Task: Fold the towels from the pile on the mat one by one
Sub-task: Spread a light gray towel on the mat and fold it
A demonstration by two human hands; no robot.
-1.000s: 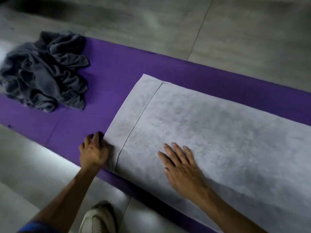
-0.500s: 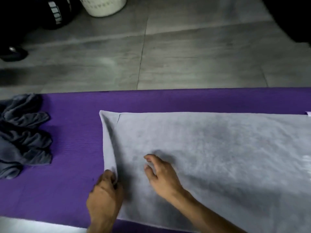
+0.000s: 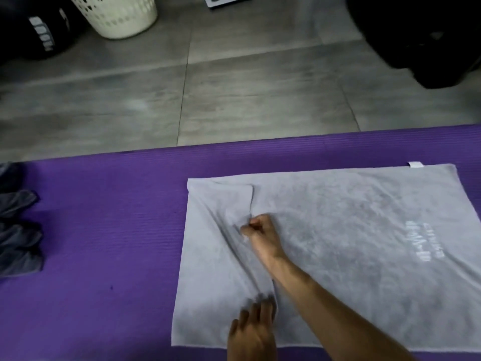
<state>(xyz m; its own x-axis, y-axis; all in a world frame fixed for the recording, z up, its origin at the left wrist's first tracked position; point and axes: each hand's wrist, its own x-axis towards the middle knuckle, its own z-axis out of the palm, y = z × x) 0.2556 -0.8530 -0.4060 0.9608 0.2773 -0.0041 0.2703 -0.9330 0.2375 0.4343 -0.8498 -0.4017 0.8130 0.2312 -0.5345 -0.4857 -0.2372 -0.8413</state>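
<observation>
Towel: a light grey towel point(image 3: 351, 230) lies spread on the purple mat point(image 3: 117, 230), toward its right part; the left end is folded over to the right, so there is a second layer on that side.
Fold: the folded flap has its loose edge running from the far side down to the near side, with long wrinkles between the two hands.
Right hand: the right hand point(image 3: 261, 234) is on the towel at the flap's edge, and its fingers point(image 3: 247, 229) are curled and pinch the cloth there.
Left hand: the left hand point(image 3: 252, 332) is at the near edge of the towel; its fingers point away from the person and seem to hold the flap's near corner, but blur hides the grip, so I cannot tell if they are closed.
Print and tag: pale letters point(image 3: 426, 241) are on the right part of the towel, too blurred to read; a small white tag point(image 3: 415, 164) sticks out at the far edge.
Pile: dark grey towels point(image 3: 18, 230) lie crumpled at the left end of the mat, well apart from the spread one.
Floor: grey tiles point(image 3: 234, 87) beyond the mat, with a cream perforated basket point(image 3: 117, 16) and dark objects at the far side.
</observation>
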